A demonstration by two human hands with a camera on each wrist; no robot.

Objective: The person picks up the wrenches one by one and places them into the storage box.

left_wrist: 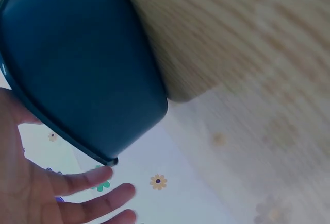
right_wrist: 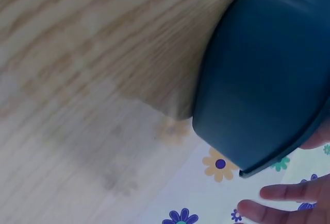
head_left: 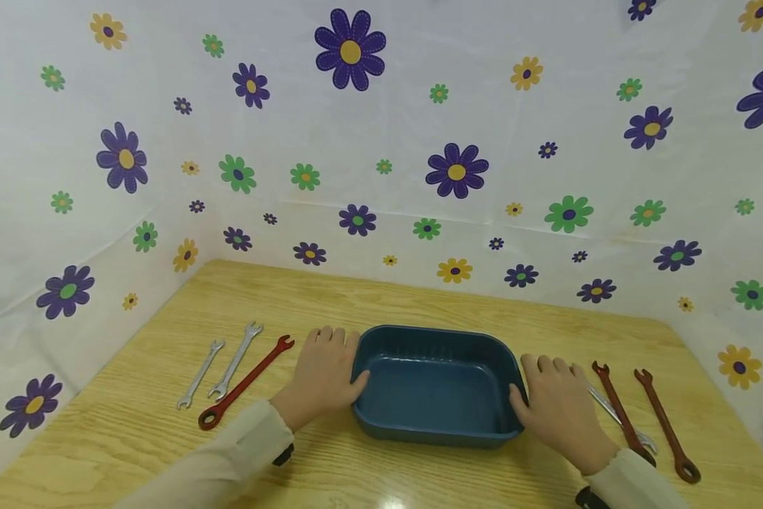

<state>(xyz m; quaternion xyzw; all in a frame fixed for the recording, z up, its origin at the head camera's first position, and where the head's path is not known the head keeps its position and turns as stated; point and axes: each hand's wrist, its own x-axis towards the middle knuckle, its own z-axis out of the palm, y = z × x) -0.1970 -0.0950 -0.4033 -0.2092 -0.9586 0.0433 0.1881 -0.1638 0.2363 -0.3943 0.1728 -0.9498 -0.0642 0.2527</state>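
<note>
A dark blue rectangular plastic bin (head_left: 432,396) rests on the table between both hands. My left hand (head_left: 320,375) is at its left side. The thumb reaches over the rim, and the fairly straight fingers (left_wrist: 98,203) extend beyond the bin's corner in the left wrist view. On the right side, my right hand (head_left: 562,406) has its thumb over the rim too. Its fingers (right_wrist: 283,211) are extended and stand off the bin's outer wall in the right wrist view. The bin's inside shows nothing in it.
Left of the bin lie a small silver wrench (head_left: 199,376), a larger silver wrench (head_left: 236,359) and a red wrench (head_left: 247,382). Beyond the right hand, a red wrench (head_left: 616,403) crosses a silver wrench (head_left: 604,404), beside another red wrench (head_left: 664,417). Flower-patterned cloth (head_left: 387,127) surrounds the wooden table (head_left: 413,290).
</note>
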